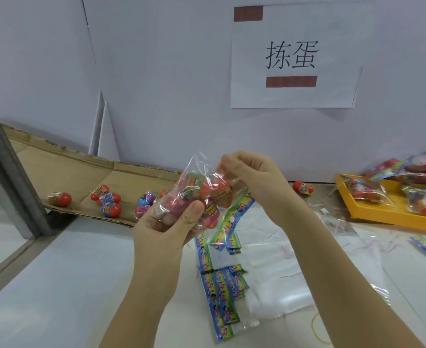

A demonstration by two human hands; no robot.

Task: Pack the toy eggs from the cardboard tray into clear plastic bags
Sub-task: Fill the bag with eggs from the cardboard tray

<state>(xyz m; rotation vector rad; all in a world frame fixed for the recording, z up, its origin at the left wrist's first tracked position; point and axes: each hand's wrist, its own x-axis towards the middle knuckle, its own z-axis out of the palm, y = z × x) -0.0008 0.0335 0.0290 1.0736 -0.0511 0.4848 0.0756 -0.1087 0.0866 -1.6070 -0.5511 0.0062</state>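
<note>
The person is holding a clear bag (195,169) over the table (56,285). The left hand (165,224) is gripping the bag from below, fingers curled round it and the thumb pressing on the front. The right hand (253,179) is pinching the top side of the bag with bent fingers. Red toy eggs (217,192) are sitting inside the bag. Loose eggs (110,200) are lying on the cardboard tray (63,167) to the left. Empty bags (223,285) are lying under the hands. Full bags (418,177) are lying in a yellow tray (387,212) on the right
</note>
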